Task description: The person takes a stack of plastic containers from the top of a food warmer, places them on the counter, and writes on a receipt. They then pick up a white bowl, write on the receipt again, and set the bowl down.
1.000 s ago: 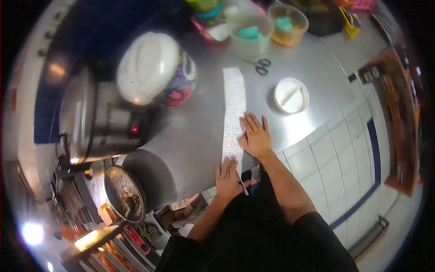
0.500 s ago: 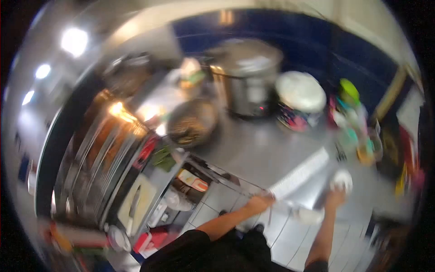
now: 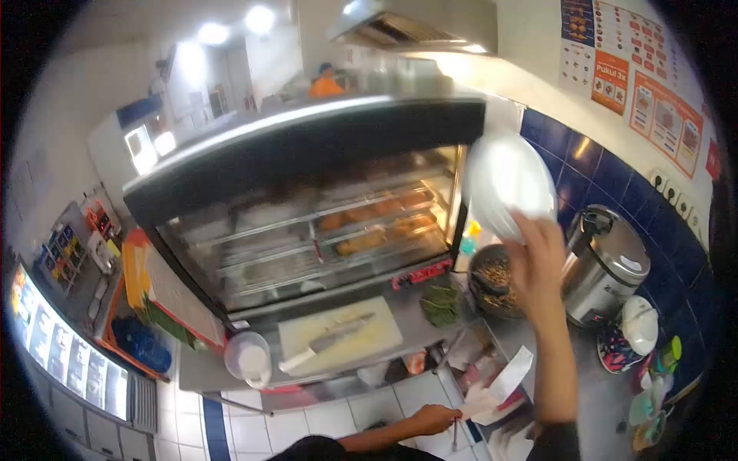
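Note:
My right hand (image 3: 538,253) is raised in front of the wall, fingers closed on the edge of a round white bowl (image 3: 511,184), blurred by motion. Behind that hand, partly hidden, sits a dark pan (image 3: 492,280) of brown food. Lower down, at the counter's front edge, my left hand (image 3: 437,420) has its fingers closed at the near end of a pale flat piece (image 3: 511,376); I cannot tell what it grips. A thin dark strip hangs just beside those fingers.
A glass food warmer (image 3: 323,230) with fried pieces stands ahead. Before it are a cutting board (image 3: 380,330) with a knife (image 3: 327,343), a plastic tub (image 3: 247,359) and green leaves (image 3: 440,306). To the right are a steel rice cooker (image 3: 607,265) and a white-lidded patterned pot (image 3: 626,334).
My view has swung left towards the food warmer. My right hand has risen from low over the counter with the white bowl. My left hand stays low with closed fingers.

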A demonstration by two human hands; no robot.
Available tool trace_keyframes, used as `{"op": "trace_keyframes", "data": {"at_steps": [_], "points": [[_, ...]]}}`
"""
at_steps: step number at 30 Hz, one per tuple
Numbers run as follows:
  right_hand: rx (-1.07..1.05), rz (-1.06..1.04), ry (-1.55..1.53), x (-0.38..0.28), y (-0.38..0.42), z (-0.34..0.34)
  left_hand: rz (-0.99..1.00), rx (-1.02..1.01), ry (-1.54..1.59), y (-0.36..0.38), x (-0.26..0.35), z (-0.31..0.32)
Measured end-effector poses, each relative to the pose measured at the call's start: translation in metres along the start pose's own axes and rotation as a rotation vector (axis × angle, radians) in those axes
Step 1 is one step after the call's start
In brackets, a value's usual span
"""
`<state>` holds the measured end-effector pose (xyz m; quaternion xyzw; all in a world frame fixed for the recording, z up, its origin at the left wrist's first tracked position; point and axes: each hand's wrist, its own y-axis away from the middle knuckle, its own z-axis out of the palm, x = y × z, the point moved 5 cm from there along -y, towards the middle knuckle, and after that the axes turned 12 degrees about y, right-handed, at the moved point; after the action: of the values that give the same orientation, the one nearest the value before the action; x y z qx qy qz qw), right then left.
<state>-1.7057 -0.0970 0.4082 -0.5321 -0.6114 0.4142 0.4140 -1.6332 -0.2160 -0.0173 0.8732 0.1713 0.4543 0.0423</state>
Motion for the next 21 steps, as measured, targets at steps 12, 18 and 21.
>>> {"op": "trace_keyframes", "data": {"at_steps": [12,18,21], "points": [[-0.63,-0.177,-0.036,-0.129,-0.279,0.32,-0.015,0.237,0.204,0.089,-0.052,-0.112],[0.004,-0.192,-0.019,-0.14,-0.166,0.179,0.228,0.168,-0.066,0.075,-0.035,-0.077],[-0.111,-0.119,-0.189,-0.11,-0.015,0.062,0.258,0.097,0.131,0.064,0.015,-0.062]]}}
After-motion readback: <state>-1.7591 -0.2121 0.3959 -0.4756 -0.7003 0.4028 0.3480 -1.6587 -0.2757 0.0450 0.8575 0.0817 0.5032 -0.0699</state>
